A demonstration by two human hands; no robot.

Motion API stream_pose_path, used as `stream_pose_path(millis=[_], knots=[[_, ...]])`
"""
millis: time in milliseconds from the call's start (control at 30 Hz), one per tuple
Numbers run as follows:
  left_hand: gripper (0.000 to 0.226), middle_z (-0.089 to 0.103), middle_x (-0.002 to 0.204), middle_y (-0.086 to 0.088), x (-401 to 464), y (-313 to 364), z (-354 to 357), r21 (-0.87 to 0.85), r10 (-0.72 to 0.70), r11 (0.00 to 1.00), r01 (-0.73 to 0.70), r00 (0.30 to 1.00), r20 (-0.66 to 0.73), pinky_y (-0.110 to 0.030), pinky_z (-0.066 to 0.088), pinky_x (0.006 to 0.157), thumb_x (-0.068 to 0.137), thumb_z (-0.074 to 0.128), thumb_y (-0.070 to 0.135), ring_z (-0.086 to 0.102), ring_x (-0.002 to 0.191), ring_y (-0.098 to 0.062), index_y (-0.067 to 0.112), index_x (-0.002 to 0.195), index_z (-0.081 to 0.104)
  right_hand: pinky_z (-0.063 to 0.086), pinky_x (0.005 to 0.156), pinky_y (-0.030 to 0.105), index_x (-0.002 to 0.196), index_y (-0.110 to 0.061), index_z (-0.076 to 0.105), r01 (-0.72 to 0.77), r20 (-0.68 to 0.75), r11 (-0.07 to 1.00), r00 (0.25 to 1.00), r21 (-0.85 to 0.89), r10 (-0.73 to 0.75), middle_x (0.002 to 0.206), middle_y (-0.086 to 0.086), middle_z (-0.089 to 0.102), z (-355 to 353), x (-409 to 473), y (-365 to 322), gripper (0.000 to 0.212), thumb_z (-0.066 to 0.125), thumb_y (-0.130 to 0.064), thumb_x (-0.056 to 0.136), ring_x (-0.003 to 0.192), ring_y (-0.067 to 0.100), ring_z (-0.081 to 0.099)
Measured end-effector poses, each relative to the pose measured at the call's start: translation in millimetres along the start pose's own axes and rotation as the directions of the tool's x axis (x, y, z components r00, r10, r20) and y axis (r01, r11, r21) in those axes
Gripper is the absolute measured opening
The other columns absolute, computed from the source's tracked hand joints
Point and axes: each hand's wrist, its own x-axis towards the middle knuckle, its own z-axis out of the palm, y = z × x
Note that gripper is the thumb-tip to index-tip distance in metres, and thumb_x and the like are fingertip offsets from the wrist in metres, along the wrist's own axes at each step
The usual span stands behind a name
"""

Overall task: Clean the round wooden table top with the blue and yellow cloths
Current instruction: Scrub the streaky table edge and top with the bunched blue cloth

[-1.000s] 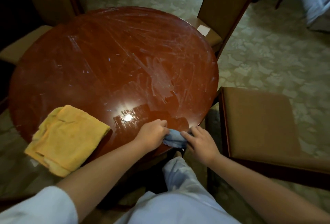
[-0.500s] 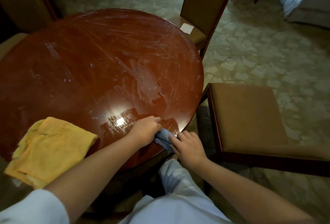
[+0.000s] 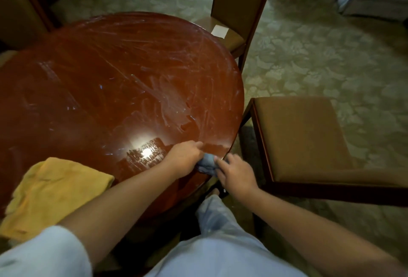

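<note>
The round wooden table top [image 3: 114,82] is reddish brown, glossy and covered with pale streaks. A small bunched blue cloth [image 3: 207,163] lies on its near right rim. My left hand [image 3: 184,158] grips the cloth from the left, fingers curled over it. From the right, my right hand [image 3: 235,174] holds the same cloth at the table's edge. Most of the cloth is hidden between the two hands. A folded yellow cloth [image 3: 53,190] rests on the near left part of the table, partly hanging over the rim.
A brown padded chair [image 3: 302,137] stands close to the table's right side. Another chair [image 3: 238,5] is tucked in at the far right, a white paper on its seat. A third chair [image 3: 19,5] stands far left. Patterned carpet surrounds the table.
Both hands stay on the blue cloth at the near rim. My head has turned right, so the table and yellow cloth sit further left in view.
</note>
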Motion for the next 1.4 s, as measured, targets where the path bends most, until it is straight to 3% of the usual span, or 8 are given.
stream_pose_path(millis=[133, 200, 367, 633, 867, 1033, 1200, 1400], knots=[[0.014, 0.057, 0.078, 0.002, -16.4, -10.9, 5.4, 0.068, 0.236, 0.969, -0.238, 0.971, 0.042, -0.022, 0.036, 0.048, 0.061, 0.080, 0.018, 0.058, 0.069, -0.018, 0.018, 0.070, 0.069, 0.035, 0.041, 0.024, 0.099, -0.018, 0.064, 0.144, 0.000, 0.989, 0.990, 0.015, -0.144, 0.071, -0.002, 0.054, 9.0, -18.6, -10.1, 0.032, 0.076, -0.030, 0.072, 0.057, 0.015, 0.053], [0.018, 0.056, 0.072, 0.002, -10.2, -17.2, 5.5, 0.070, 0.206, 0.976, -0.206, 0.978, 0.002, -0.020, 0.031, 0.044, 0.055, 0.083, 0.019, 0.059, 0.064, -0.018, 0.019, 0.064, 0.067, 0.040, 0.042, 0.028, 0.102, -0.018, 0.061, 0.179, 0.000, 0.984, 0.984, -0.008, -0.179, 0.073, 0.000, 0.056, 7.7, -8.3, -1.2, 0.027, 0.067, -0.031, 0.078, 0.058, 0.017, 0.055], [0.016, 0.050, 0.100, -0.004, 18.3, -8.3, -7.3, -0.017, -0.016, 1.000, 0.015, 0.997, -0.071, -0.032, 0.032, 0.059, 0.088, 0.052, 0.009, 0.053, 0.090, -0.025, 0.010, 0.095, 0.066, 0.046, 0.044, 0.030, 0.107, -0.021, 0.067, 0.018, 0.011, 0.999, 1.000, -0.028, -0.018, 0.084, 0.003, 0.060, 0.7, 20.3, 23.5, 0.028, 0.071, -0.029, 0.080, 0.067, 0.022, 0.060], [0.009, 0.049, 0.060, 0.004, -46.3, -31.2, 20.1, -0.051, 0.199, 0.978, -0.201, 0.979, -0.042, -0.015, 0.024, 0.041, 0.049, 0.067, 0.014, 0.052, 0.050, -0.017, 0.018, 0.052, 0.060, 0.036, 0.038, 0.023, 0.096, -0.016, 0.065, 0.280, -0.006, 0.960, 0.960, 0.021, -0.280, 0.071, -0.001, 0.056, 19.3, -15.5, -37.7, 0.033, 0.043, -0.038, 0.085, 0.052, 0.015, 0.055], [0.017, 0.054, 0.099, -0.004, -20.1, -11.9, 2.4, -0.010, 0.052, 0.999, -0.052, 0.999, 0.013, -0.030, 0.032, 0.062, 0.089, 0.053, 0.017, 0.054, 0.092, -0.022, 0.011, 0.097, 0.067, 0.045, 0.040, 0.028, 0.103, -0.018, 0.063, 0.402, 0.149, 0.916, 0.907, -0.016, -0.395, 0.080, 0.001, 0.060, -2.7, 15.1, 12.8, 0.037, 0.037, -0.042, 0.091, 0.061, 0.019, 0.059], [0.019, 0.053, 0.101, -0.005, -16.3, 2.9, 6.2, -0.107, -0.074, 0.992, 0.067, 0.995, -0.068, -0.031, 0.033, 0.063, 0.089, 0.053, 0.016, 0.053, 0.093, -0.024, 0.010, 0.101, 0.066, 0.046, 0.044, 0.032, 0.120, -0.017, 0.062, 0.239, 0.142, 0.970, 0.963, -0.054, -0.229, 0.090, 0.007, 0.060, -7.4, 13.2, 23.3, 0.038, 0.068, -0.030, 0.084, 0.072, 0.023, 0.059], [0.024, 0.058, 0.099, -0.007, -33.0, -2.0, 24.6, -0.206, -0.103, 0.975, 0.079, 0.989, -0.107, -0.037, 0.047, 0.074, 0.087, 0.055, 0.014, 0.053, 0.092, -0.025, 0.007, 0.106, 0.068, 0.043, 0.038, 0.029, 0.117, -0.015, 0.064, 0.170, 0.151, 0.983, 0.976, -0.065, -0.158, 0.086, 0.007, 0.060, 1.7, -5.0, -7.3, 0.046, 0.077, -0.027, 0.075, 0.064, 0.022, 0.057], [0.022, 0.054, 0.100, -0.007, 0.1, 2.8, 7.0, -0.172, -0.179, 0.972, 0.160, 0.979, -0.100, -0.033, 0.036, 0.062, 0.088, 0.054, 0.017, 0.056, 0.091, -0.027, 0.007, 0.105, 0.065, 0.045, 0.068, 0.035, 0.148, -0.024, 0.027, 0.111, 0.278, 0.977, 0.959, -0.183, -0.057, 0.127, 0.011, 0.046, -14.2, 35.9, 23.3, 0.052, 0.043, -0.028, 0.099, 0.102, 0.029, 0.054]])
